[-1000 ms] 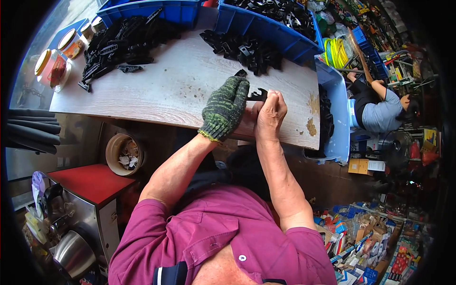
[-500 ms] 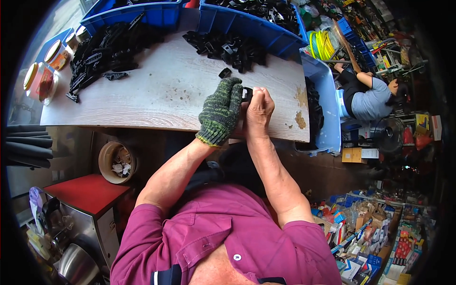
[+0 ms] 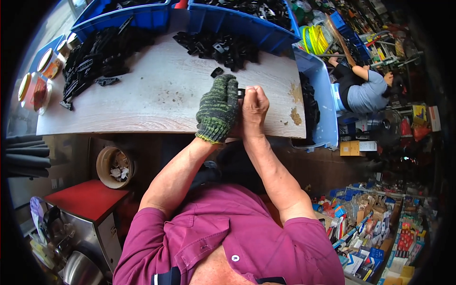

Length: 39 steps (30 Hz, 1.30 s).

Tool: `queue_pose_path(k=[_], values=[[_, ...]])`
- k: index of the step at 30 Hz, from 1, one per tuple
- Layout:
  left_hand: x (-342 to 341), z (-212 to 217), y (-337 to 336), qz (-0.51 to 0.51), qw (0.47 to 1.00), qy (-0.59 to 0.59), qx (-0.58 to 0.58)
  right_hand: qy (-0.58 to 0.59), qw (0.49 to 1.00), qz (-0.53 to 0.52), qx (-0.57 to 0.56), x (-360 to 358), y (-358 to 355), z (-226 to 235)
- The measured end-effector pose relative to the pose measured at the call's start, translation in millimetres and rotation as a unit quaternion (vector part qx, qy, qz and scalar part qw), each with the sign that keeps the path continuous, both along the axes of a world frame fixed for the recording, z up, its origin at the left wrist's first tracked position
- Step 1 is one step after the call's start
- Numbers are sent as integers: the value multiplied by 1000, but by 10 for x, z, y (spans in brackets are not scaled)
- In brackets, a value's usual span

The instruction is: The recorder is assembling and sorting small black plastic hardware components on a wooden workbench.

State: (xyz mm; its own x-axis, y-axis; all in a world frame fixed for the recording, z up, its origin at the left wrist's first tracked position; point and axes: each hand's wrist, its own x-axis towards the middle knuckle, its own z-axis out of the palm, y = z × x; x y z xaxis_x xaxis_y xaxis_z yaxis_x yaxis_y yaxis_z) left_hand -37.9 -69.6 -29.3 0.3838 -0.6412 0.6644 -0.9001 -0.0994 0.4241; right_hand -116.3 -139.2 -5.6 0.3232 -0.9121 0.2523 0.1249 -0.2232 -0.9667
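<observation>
Gloved left hand point(image 3: 218, 110) and bare right hand point(image 3: 254, 108) are pinching a small black part point(image 3: 241, 92) between them, right at the fingertips. It's risking a slip off the table edge point(image 3: 156, 124) just beneath.

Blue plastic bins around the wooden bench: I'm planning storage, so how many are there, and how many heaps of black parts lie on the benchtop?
Blue plastic bins: 3
Heaps of black plastic parts on the benchtop: 2
Total: 5
</observation>
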Motion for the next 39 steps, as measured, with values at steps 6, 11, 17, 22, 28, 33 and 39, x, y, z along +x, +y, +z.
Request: queue_pose_path(k=[6,11,17,22,28,33,39], values=[[130,-146,25,-35,999,11,23,-14,1000,18,10,-24,13,-1],[553,311,-2,-19,964,264,-33,-54,980,56,184,-150,22,210],[693,348,-159,14,980,10,197,16,972,-35,230,-463,-640,566],[658,308,-202,6,990,30,141,-104,914,-371,131,-873,-1480,975],[718,355,-255,2,992,35,122,44,971,-103,212,-631,-975,568],[654,303,-311,-30,988,16,149,98,964,40,245,-288,-589,369],[692,174,-144,-12,993,114,12,183,953,56,236,34,-405,359]])
